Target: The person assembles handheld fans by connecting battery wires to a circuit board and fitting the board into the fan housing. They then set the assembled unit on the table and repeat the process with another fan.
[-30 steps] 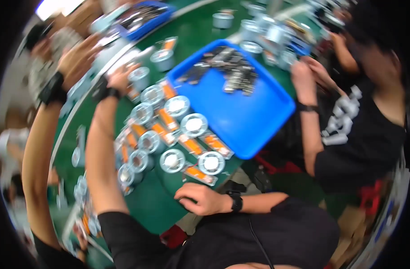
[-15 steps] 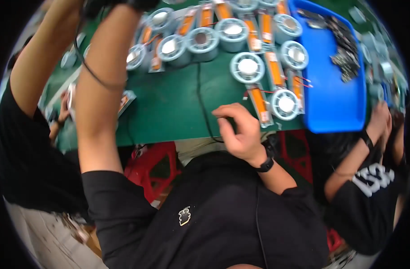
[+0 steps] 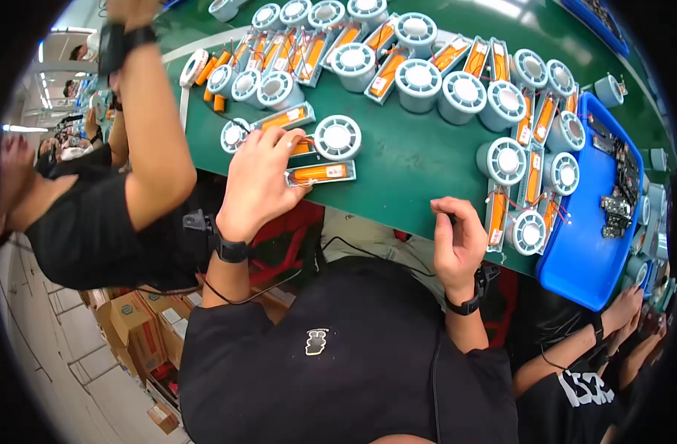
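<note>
My left hand (image 3: 261,181) is closed over the near left group of parts, its thumb and fingers at the ends of two orange battery packs. The nearer battery pack (image 3: 318,174) lies in a narrow clear-grey tray and sticks out to the right of my hand; the other is partly covered by my fingers. Right beside them stands a pale blue round fan-like unit (image 3: 337,138) with a white centre. Another round unit (image 3: 236,135) and a trayed battery lie just beyond my fingers. Over the table's front edge, my right hand (image 3: 459,240) is loosely curled, fingers apart from the thumb, with nothing visible in it.
Rows of pale blue units (image 3: 418,78) and orange batteries line the far side of the green table (image 3: 398,163). A blue tray (image 3: 575,274) with dark circuit boards is at the right. A white tape roll (image 3: 194,68) lies far left. Co-workers sit on both sides.
My left arm has come back from the far left to the near parts, and its hand now shows on them. The view has shifted left; my right hand stays near the table edge, loosely curled.
</note>
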Action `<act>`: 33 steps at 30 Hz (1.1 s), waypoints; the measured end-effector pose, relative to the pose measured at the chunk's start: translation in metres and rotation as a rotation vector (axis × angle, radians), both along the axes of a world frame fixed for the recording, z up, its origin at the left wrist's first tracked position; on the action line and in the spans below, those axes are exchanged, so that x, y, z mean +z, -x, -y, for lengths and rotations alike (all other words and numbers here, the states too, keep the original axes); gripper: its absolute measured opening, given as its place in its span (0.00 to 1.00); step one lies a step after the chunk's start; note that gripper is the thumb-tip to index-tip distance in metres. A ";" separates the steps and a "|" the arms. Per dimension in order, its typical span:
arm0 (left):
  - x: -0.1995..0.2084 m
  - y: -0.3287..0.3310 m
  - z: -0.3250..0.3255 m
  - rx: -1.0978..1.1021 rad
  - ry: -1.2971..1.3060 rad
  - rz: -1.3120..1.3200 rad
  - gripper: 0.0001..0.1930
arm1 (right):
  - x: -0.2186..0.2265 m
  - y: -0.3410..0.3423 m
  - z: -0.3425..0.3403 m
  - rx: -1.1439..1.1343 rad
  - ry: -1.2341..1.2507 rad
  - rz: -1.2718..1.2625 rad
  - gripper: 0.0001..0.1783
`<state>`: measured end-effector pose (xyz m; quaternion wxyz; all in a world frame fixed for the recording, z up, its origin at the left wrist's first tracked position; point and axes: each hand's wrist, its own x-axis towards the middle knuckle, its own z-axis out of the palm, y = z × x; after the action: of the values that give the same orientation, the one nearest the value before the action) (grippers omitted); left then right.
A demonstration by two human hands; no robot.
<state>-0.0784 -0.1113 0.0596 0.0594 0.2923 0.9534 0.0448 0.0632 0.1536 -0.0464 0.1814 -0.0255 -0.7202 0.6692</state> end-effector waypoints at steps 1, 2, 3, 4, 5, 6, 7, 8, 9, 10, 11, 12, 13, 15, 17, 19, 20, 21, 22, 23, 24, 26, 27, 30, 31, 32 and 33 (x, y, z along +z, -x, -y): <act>-0.004 -0.001 0.007 0.036 -0.036 -0.029 0.35 | 0.004 0.002 -0.001 -0.022 -0.003 0.015 0.10; -0.012 0.003 0.008 0.052 -0.086 -0.059 0.36 | 0.005 0.002 -0.001 -0.050 -0.027 -0.013 0.10; -0.017 0.007 0.009 0.065 -0.138 -0.088 0.37 | 0.005 0.000 0.004 -0.041 -0.063 0.009 0.10; -0.022 0.013 0.005 0.016 -0.176 -0.109 0.37 | 0.004 0.005 0.002 -0.053 -0.105 0.034 0.09; -0.026 0.013 0.003 0.047 -0.159 -0.188 0.40 | 0.006 0.011 -0.003 -0.109 -0.135 0.019 0.09; -0.031 0.010 0.003 0.078 -0.140 -0.253 0.44 | 0.007 0.009 -0.004 -0.080 -0.150 0.054 0.09; -0.036 0.011 0.003 0.025 -0.170 -0.244 0.44 | 0.011 0.005 -0.003 -0.050 -0.160 0.097 0.10; -0.037 0.014 0.001 0.061 -0.173 -0.268 0.45 | 0.020 -0.002 -0.002 -0.118 -0.178 0.112 0.10; -0.038 0.016 -0.001 0.111 -0.173 -0.304 0.47 | 0.031 -0.001 -0.006 -0.019 -0.233 0.071 0.11; -0.039 0.018 -0.005 0.053 -0.209 -0.301 0.47 | 0.043 0.002 -0.013 0.073 -0.298 0.034 0.13; -0.033 0.013 0.000 0.118 -0.124 -0.317 0.47 | 0.059 0.005 -0.017 0.182 -0.355 0.001 0.14; -0.028 0.011 0.002 0.186 -0.037 -0.335 0.47 | 0.082 0.006 -0.020 0.189 -0.402 -0.074 0.16; -0.032 0.013 -0.011 0.129 -0.080 -0.330 0.47 | 0.111 0.003 -0.028 0.179 -0.469 -0.137 0.17; -0.023 -0.006 -0.017 0.130 -0.114 -0.392 0.43 | 0.167 0.007 -0.052 0.130 -0.624 -0.164 0.18; -0.024 -0.015 -0.028 0.138 -0.157 -0.428 0.41 | 0.212 0.026 -0.084 -0.092 -0.858 -0.102 0.19; -0.031 -0.024 -0.048 -0.099 -0.432 -0.280 0.34 | 0.225 0.076 -0.149 -0.367 -0.715 -0.084 0.16; -0.028 -0.029 -0.052 -0.219 -0.555 -0.223 0.31 | 0.223 0.109 -0.191 -0.549 -0.690 -0.101 0.18; -0.027 -0.033 -0.055 -0.222 -0.560 -0.249 0.31 | 0.214 0.142 -0.244 -0.635 -0.747 0.015 0.21; -0.026 -0.036 -0.058 -0.362 -0.571 -0.148 0.27 | 0.190 0.171 -0.307 -0.774 -0.905 0.173 0.29; -0.026 -0.038 -0.058 -0.502 -0.572 -0.044 0.22 | 0.156 0.192 -0.369 -0.860 -1.032 0.317 0.39; -0.028 -0.043 -0.054 -0.491 -0.573 -0.065 0.22 | 0.127 0.209 -0.391 -0.875 -1.109 0.626 0.48; -0.033 -0.059 -0.040 -0.490 -0.585 -0.030 0.20 | 0.062 0.220 -0.420 -0.842 -1.071 0.805 0.53; -0.036 -0.059 -0.044 -0.513 -0.614 -0.018 0.19 | 0.028 0.212 -0.439 -0.771 -1.047 0.716 0.53; -0.040 -0.050 -0.043 -0.519 -0.710 -0.005 0.17 | 0.028 0.201 -0.468 -0.752 -1.012 0.598 0.50; -0.041 -0.055 -0.035 -0.502 -0.738 0.031 0.16 | 0.026 0.197 -0.467 -0.775 -1.002 0.590 0.47; -0.039 -0.063 -0.026 -0.499 -0.720 0.063 0.16 | 0.038 0.199 -0.461 -0.785 -0.948 0.541 0.43; -0.034 -0.064 -0.018 -0.513 -0.715 0.059 0.16 | 0.057 0.211 -0.442 -0.784 -0.884 0.490 0.39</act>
<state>-0.0142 -0.0931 0.0255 -0.0094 0.5203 0.7725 0.3641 -0.1480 0.5951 0.0103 0.2361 -0.3619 -0.8861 0.1677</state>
